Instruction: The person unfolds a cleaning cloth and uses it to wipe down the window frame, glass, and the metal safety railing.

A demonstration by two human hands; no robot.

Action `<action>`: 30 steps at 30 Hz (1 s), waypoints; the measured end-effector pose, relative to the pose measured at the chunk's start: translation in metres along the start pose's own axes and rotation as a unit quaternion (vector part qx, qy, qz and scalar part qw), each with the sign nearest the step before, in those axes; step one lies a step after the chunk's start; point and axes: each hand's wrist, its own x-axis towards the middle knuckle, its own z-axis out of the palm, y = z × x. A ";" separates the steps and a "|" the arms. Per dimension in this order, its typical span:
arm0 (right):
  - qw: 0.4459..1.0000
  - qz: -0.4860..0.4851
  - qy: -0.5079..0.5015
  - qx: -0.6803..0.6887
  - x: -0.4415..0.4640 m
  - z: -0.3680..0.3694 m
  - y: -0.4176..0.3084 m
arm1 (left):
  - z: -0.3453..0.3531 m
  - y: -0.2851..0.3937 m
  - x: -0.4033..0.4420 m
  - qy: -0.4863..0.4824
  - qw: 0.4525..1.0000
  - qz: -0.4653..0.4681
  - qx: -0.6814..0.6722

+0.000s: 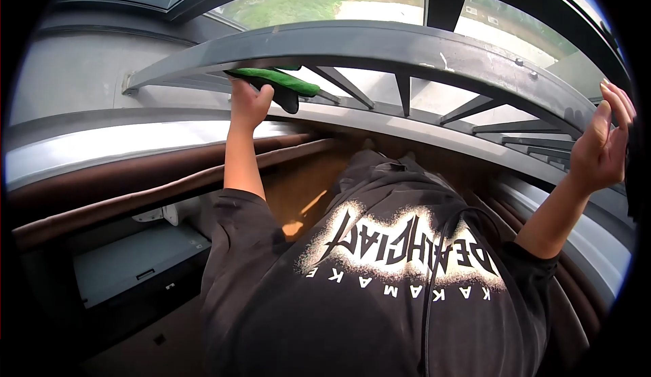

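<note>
While the right hand [600, 143] is standing raised beside the railing's [380, 46] right end, its fingers loosely half-curling and not closed | left hand [251, 106] is gripping a green-and-black cloth [279, 78] | cloth is sitting at the railing's lower edge, near its left end

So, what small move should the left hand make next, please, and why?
Probably slide the green-and-black cloth a little rightward along the long grey metal rail: the left hand holds the cloth near the rail's left part, while whitish marks show on the rail farther right.
</note>
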 end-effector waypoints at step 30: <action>0.962 0.199 0.078 -0.172 0.031 -0.009 -0.053 | 0.051 0.024 0.039 0.317 0.942 -0.041 -0.105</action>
